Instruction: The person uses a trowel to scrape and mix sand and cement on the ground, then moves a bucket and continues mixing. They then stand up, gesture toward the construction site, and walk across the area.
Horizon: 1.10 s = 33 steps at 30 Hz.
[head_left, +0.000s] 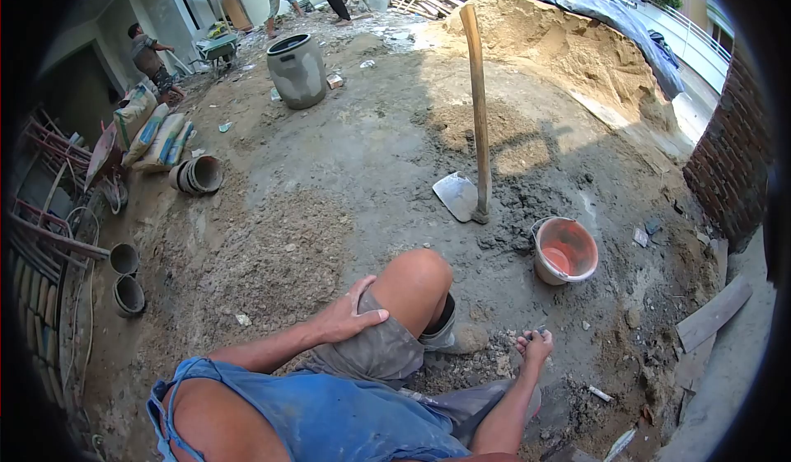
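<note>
My left hand [354, 315] rests on my raised thigh by the bare knee [420, 277], thumb apart from the fingers, on the grey shorts [383, 351]. Low over the ground at the right is my right hand [535, 347], its fingers curled round something small and dark that I cannot make out. Above it sits a whitish bucket [566, 250] with a reddish inside. A hoe [478, 100] stands upright with its handle up and its metal blade [456, 196] on the wet grey ground.
A grey barrel [297, 71] stands ahead. Left are stacked buckets [196, 175], sacks [152, 137] and a wheelbarrow [105, 157]. A sand pile [552, 42] lies behind the hoe, a brick wall [732, 145] at right. A person [151, 58] and others are far back.
</note>
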### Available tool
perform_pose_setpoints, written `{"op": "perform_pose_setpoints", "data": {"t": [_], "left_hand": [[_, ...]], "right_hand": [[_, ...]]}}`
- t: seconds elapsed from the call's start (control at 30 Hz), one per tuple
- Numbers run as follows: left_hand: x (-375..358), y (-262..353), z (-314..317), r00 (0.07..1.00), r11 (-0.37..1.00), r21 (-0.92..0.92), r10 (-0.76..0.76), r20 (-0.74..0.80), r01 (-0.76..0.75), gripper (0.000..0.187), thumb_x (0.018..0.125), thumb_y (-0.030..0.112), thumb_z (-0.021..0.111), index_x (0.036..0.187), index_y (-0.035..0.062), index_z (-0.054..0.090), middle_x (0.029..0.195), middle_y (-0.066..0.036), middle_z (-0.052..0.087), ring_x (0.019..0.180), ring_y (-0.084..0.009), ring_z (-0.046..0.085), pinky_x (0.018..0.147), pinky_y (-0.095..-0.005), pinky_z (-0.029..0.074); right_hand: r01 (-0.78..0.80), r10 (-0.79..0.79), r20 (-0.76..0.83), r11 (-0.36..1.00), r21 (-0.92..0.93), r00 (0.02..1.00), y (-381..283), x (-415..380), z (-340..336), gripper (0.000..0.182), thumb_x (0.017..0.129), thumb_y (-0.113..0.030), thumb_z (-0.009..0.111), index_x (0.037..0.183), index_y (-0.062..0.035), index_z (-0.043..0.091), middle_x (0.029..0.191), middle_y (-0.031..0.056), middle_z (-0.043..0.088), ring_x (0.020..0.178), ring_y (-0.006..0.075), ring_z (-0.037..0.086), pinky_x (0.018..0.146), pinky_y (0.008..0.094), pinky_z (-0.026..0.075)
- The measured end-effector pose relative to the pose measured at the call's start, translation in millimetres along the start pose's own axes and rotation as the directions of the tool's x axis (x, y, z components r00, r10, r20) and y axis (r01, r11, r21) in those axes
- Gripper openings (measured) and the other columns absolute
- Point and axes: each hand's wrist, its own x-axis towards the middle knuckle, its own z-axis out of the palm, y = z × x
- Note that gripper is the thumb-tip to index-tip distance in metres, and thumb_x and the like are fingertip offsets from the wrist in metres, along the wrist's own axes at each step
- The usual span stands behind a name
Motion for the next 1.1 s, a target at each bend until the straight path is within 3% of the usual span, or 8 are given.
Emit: {"op": "perform_pose_setpoints", "data": {"t": [0.13,0.33,0.47,0.53,0.63,0.73,0.93,1.1], "left_hand": [[-1,8,-14,0.990,0.999,0.001,-0.048,-0.132,0.048,0.097,0.074,0.043,0.078,0.144,0.0005,0.026,0.123,-0.020,0.052,0.117,-0.0270,0.054,0.099,-0.0403,0.044],[2,9,-22,0.987,0.973,0.217,-0.049,-0.153,0.082,0.093,0.067,0.049,0.081,0.134,-0.0001,0.040,0.095,-0.010,0.059,0.092,-0.0188,0.059,0.087,-0.0348,0.049],[13,-25,-23,0.994,0.975,0.197,-0.089,-0.059,0.099,0.093,0.070,0.056,0.076,0.133,-0.0037,0.043,0.104,-0.017,0.062,0.101,-0.0237,0.060,0.089,-0.0364,0.047],[20,-53,-16,0.994,0.998,-0.042,0.048,0.094,-0.044,0.094,0.079,0.068,0.060,0.137,-0.0044,0.040,0.122,-0.020,0.058,0.117,-0.0259,0.054,0.100,-0.0364,0.041],[19,-61,-22,0.958,0.995,-0.036,0.095,0.269,-0.089,0.096,0.086,0.075,0.041,0.140,-0.0048,0.038,0.137,-0.020,0.049,0.128,-0.0260,0.044,0.107,-0.0366,0.034],[13,-63,-22,0.920,0.996,-0.068,0.085,0.383,-0.063,0.093,0.087,0.072,0.042,0.140,-0.0038,0.038,0.139,-0.019,0.047,0.130,-0.0262,0.043,0.108,-0.0370,0.033],[1,-43,-18,0.966,0.990,-0.134,-0.009,0.259,0.045,0.087,0.090,0.068,0.044,0.142,-0.0019,0.037,0.142,-0.017,0.044,0.132,-0.0267,0.040,0.110,-0.0376,0.030],[-9,7,-33,0.990,0.982,-0.175,0.087,0.112,-0.067,0.076,0.087,0.049,0.061,0.141,0.0006,0.037,0.135,-0.017,0.049,0.127,-0.0252,0.045,0.105,-0.0407,0.036]], "right_hand": [[0.013,-0.013,0.006,1.000,-0.003,1.000,-2,-1,-1,0.004,0.090,-0.010,0.047,0.094,-0.0101,0.049,0.078,0.0066,0.063,0.051,0.0147,0.061,0.039,0.0260,0.048],[0.004,-0.004,-0.021,1.000,0.012,1.000,-4,-3,1,0.005,0.092,-0.011,0.047,0.096,-0.0097,0.049,0.076,0.0062,0.062,0.051,0.0146,0.061,0.040,0.0259,0.048],[0.023,-0.023,-0.002,0.999,-0.033,1.000,-1,0,-1,0.005,0.092,-0.011,0.047,0.097,-0.0097,0.049,0.076,0.0059,0.062,0.051,0.0143,0.061,0.040,0.0259,0.048],[0.018,-0.018,0.012,0.999,-0.027,1.000,-2,-1,0,0.005,0.093,-0.011,0.047,0.098,-0.0095,0.049,0.076,0.0057,0.062,0.051,0.0143,0.061,0.040,0.0260,0.048],[0.016,-0.015,0.014,1.000,-0.021,1.000,-7,-6,2,0.005,0.093,-0.011,0.047,0.098,-0.0091,0.049,0.076,0.0060,0.062,0.052,0.0143,0.061,0.040,0.0261,0.048],[0.028,-0.028,0.011,1.000,-0.009,1.000,-6,-7,-1,0.006,0.093,-0.011,0.047,0.099,-0.0087,0.049,0.077,0.0063,0.062,0.052,0.0142,0.061,0.040,0.0260,0.048],[0.031,-0.031,-0.020,0.999,0.032,0.999,-13,-18,2,0.013,0.089,-0.007,0.048,0.101,-0.0045,0.047,0.077,0.0079,0.060,0.051,0.0154,0.061,0.038,0.0247,0.045],[0.026,-0.026,0.017,1.000,-0.007,1.000,-10,-14,-1,0.013,0.089,-0.007,0.048,0.102,-0.0043,0.046,0.078,0.0081,0.061,0.051,0.0154,0.061,0.038,0.0240,0.044]]}}
